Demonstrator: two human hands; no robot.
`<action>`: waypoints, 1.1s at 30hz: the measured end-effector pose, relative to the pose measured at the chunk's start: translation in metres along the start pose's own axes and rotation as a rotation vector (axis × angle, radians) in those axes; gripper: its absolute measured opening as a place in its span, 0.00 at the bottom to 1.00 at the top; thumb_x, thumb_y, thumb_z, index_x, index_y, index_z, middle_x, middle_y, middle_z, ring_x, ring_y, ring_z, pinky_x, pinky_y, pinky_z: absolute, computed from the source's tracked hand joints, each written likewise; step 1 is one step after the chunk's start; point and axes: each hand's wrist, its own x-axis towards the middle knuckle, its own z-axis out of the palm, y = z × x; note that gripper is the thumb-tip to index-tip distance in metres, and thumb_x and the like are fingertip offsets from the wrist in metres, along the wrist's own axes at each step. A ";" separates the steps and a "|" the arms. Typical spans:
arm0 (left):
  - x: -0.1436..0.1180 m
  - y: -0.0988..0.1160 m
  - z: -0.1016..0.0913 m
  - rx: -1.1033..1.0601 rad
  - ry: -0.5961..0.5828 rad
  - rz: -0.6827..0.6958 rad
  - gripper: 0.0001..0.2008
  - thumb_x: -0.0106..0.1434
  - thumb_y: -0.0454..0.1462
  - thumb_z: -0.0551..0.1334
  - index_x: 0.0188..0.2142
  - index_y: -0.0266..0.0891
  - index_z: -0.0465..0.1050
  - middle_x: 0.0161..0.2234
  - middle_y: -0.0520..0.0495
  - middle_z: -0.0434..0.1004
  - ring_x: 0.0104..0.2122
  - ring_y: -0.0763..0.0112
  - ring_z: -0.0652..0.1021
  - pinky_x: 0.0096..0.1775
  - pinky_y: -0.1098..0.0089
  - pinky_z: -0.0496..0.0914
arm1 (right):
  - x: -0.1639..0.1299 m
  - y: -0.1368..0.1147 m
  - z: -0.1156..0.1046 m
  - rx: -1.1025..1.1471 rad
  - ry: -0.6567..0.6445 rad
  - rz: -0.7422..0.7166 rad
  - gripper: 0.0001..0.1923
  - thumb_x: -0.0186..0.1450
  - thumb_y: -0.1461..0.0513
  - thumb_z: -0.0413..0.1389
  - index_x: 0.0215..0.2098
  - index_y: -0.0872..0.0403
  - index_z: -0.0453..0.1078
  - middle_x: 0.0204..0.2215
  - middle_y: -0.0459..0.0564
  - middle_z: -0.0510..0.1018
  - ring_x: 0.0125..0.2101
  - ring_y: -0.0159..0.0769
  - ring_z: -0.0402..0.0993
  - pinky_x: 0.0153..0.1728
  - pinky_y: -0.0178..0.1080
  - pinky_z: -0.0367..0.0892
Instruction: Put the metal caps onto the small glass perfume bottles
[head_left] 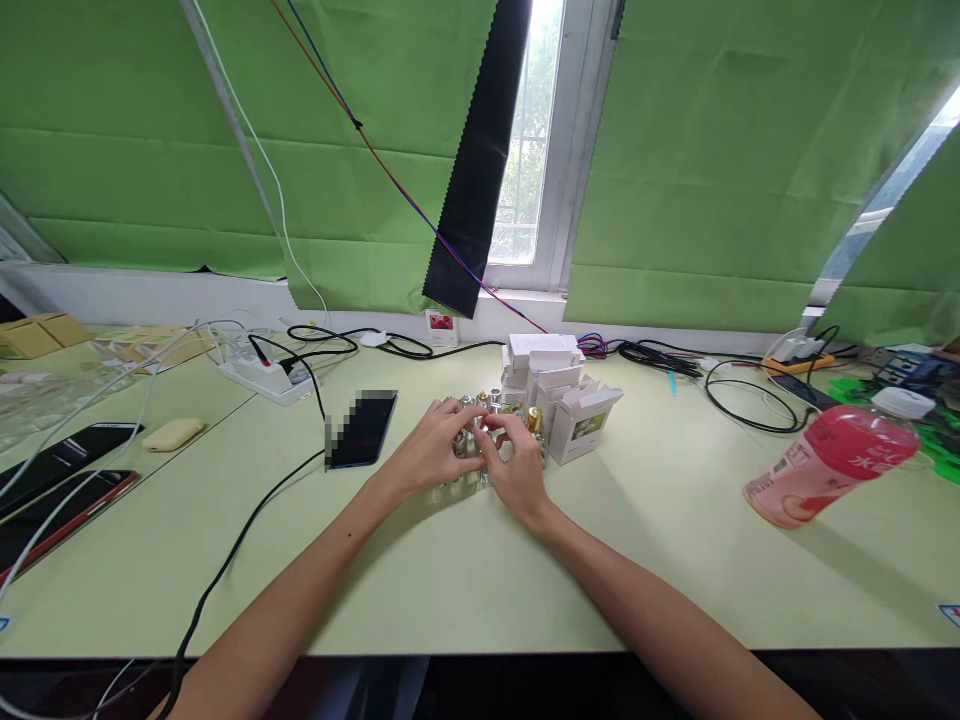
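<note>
Several small clear glass bottles with silver and gold caps stand in a tight cluster in the middle of the table. My left hand [427, 450] curves round the left side of this cluster, thumb and fingers closing on a small glass bottle [466, 440]. From the right, my right hand [517, 465] meets it, thumb and index finger pinched at the same spot; the fingers partly hide what they grip. Beside my right hand a gold-capped bottle [535, 420] stands upright. Right behind are several small white cardboard boxes [585, 420], some with raised flaps.
A dark phone [364, 430] lies left of my hands, with a black cable [255, 520] running past it. More phones [67, 500] and a power strip [266, 375] are further left. A pink drink bottle [825, 465] stands at right. Coiled cables [660, 357] line the wall.
</note>
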 end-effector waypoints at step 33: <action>-0.001 -0.005 0.003 -0.013 0.006 -0.007 0.22 0.58 0.42 0.65 0.52 0.44 0.71 0.44 0.45 0.74 0.46 0.57 0.71 0.48 0.60 0.66 | 0.001 0.005 0.003 0.013 0.004 0.028 0.07 0.68 0.58 0.56 0.34 0.52 0.67 0.37 0.51 0.77 0.38 0.36 0.73 0.34 0.38 0.68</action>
